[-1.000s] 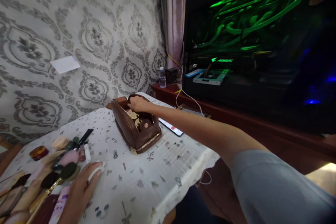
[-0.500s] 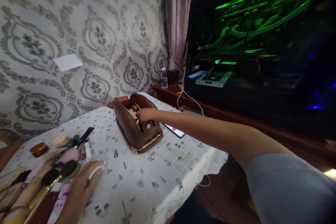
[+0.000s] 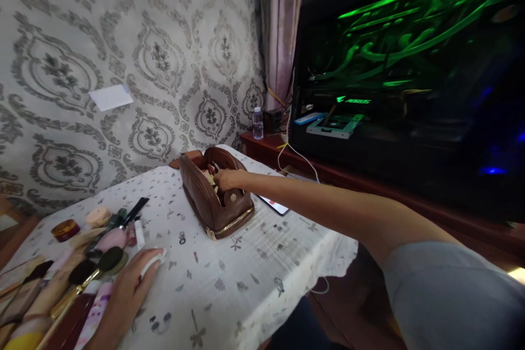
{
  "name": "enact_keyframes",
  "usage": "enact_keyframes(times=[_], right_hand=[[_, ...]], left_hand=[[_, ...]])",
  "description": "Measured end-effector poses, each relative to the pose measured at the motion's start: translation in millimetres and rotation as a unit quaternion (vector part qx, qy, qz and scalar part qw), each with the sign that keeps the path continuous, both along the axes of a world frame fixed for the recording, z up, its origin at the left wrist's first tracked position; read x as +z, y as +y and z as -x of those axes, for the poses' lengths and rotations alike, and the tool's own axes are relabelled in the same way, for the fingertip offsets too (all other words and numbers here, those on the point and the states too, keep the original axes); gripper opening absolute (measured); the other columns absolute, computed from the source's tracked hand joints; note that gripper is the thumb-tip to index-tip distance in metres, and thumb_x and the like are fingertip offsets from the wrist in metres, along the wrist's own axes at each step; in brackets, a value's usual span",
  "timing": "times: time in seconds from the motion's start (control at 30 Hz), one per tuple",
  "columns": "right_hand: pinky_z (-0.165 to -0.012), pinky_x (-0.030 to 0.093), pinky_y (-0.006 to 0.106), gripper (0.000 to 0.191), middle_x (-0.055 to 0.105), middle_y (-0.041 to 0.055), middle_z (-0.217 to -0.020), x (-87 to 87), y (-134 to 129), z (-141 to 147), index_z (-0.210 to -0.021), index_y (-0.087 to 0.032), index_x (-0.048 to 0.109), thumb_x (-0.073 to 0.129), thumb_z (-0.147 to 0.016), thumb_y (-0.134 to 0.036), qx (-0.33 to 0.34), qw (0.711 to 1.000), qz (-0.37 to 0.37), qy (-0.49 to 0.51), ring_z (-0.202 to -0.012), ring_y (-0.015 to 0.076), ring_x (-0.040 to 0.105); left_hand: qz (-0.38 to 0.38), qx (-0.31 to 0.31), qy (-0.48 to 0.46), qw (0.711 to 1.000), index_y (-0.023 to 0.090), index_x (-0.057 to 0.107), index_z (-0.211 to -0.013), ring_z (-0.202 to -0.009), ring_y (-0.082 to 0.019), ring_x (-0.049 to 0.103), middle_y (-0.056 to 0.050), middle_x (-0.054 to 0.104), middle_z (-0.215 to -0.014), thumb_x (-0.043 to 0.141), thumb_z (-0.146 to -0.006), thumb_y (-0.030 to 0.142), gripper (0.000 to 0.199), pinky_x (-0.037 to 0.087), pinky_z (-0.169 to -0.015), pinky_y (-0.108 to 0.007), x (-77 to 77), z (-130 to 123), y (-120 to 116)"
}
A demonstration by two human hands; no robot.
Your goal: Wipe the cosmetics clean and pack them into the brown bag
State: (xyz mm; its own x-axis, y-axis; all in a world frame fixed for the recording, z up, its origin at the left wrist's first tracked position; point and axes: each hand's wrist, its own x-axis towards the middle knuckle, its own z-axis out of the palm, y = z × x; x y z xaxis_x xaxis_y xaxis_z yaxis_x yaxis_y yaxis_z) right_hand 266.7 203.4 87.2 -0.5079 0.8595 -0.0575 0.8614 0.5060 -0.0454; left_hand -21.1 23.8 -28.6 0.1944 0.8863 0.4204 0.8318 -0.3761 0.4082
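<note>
A brown leather makeup bag [image 3: 197, 188] with a gold zip stands unzipped on the table. My right hand [image 3: 226, 179] reaches into its mouth, fingers curled down among the contents; what they grip is hidden. Dark red and cream items show inside beside the fingertips. At the lower left, my left hand [image 3: 133, 279] rests on the tablecloth, thumb and fingers closed round a small white crumpled piece [image 3: 151, 263] like tissue. Just left of it lie makeup brushes [image 3: 112, 260], a pink sponge-like item [image 3: 112, 240] and several tubes and bottles.
The patterned white tablecloth [image 3: 229, 279] covers the table. Behind the bag's right side lies a phone [image 3: 274, 205]. Farther back are a water bottle [image 3: 257, 123], a white cable [image 3: 303, 157] and a large dark computer case [image 3: 394, 136]. A round amber jar [image 3: 65, 230] sits at the left.
The view has shifted slightly, so everything appears a little farther right. Both hands stay in practically the same places, the right one still inside the bag.
</note>
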Motion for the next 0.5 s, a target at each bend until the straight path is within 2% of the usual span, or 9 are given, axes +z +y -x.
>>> enact_keyframes(times=[0.07,0.2,0.3,0.37,0.5], right_hand=[[-0.087,0.055,0.034,0.039,0.073,0.0157,-0.116,11.9,-3.1,-2.5,-0.117,-0.014,0.070,0.072,-0.084,-0.034,0.003,1.000,-0.004,-0.013,-0.107,0.0290,0.070],[-0.089,0.054,0.035,0.038,0.069,0.0240,-0.123,39.6,-17.6,-9.7,-0.120,-0.005,0.069,0.057,-0.094,-0.029,0.024,0.999,-0.007,-0.041,-0.113,0.0326,0.067],[-0.089,0.052,0.033,0.028,0.073,0.0219,-0.114,54.9,-35.5,-18.6,-0.110,-0.005,0.074,0.056,-0.092,-0.016,0.053,0.996,0.011,-0.071,-0.109,0.0299,0.070],[-0.091,0.050,0.032,0.024,0.075,0.0193,-0.109,61.1,-48.3,-26.3,-0.103,-0.006,0.076,0.056,-0.091,-0.009,0.099,0.990,0.022,-0.101,-0.106,0.0269,0.070],[-0.088,0.048,0.032,0.027,0.076,0.0176,-0.105,62.2,-71.7,-45.3,-0.096,-0.009,0.077,0.050,-0.094,-0.007,0.181,0.973,0.023,-0.144,-0.099,0.0229,0.071]], left_hand=[[0.011,-0.003,-0.004,1.000,0.022,0.073,-0.106,-0.104,-0.024,0.071,-0.008,0.075,-0.110,0.052,-0.092,0.043,0.033,0.059,-0.089,-0.034,1.0,-0.8,-0.7],[-0.006,0.005,-0.037,0.999,0.021,0.073,-0.104,-0.104,-0.025,0.071,-0.008,0.075,-0.110,0.051,-0.092,0.044,0.034,0.059,-0.089,-0.036,0.5,-4.9,-2.3],[-0.009,0.001,-0.048,0.999,0.022,0.073,-0.103,-0.103,-0.025,0.071,-0.008,0.076,-0.108,0.052,-0.092,0.045,0.033,0.059,-0.088,-0.035,-0.4,-6.8,-2.8],[-0.007,0.002,-0.052,0.999,0.022,0.073,-0.103,-0.103,-0.025,0.071,-0.008,0.076,-0.108,0.052,-0.092,0.045,0.033,0.058,-0.089,-0.035,-1.2,-6.4,-2.9],[-0.002,0.008,-0.054,0.998,0.022,0.072,-0.105,-0.104,-0.024,0.070,-0.008,0.075,-0.110,0.051,-0.093,0.044,0.033,0.057,-0.090,-0.036,-2.7,-4.4,-3.1]])
